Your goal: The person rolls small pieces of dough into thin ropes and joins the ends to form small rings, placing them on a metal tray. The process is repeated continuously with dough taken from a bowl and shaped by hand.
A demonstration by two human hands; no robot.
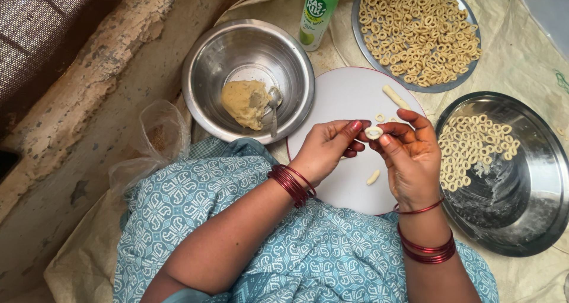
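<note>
Over the lap, between both hands: one small pale ring of dough (373, 132), above the round white board with a red rim (347, 95).
Left hand (327, 149): fingers (354, 127) curled nearly shut, thumb and forefinger tips pinching the ring's left side.
Right hand (412, 155): fingers (386, 140) bent close, tips pinching the ring's right side.
Deep steel bowl (204, 60): one lump of tan dough (243, 103); one metal spoon (272, 110) leaning beside it.
Far flat steel plate (358, 39): heaped with finished pale dough rings (421, 33), too many to count.
Near steel plate (527, 220): a smaller batch of dough rings (474, 149) on its left part.
Board contents: one short dough stick (396, 97), one small curved dough piece (373, 176), two tiny bits near the fingertips, shape unclear.
Green and white plastic bottle (319, 12): one, lying between bowl and far plate.
Clear plastic bag (159, 138): one, crumpled, left of the bowl.
Red bangles (290, 184): several on each wrist.
</note>
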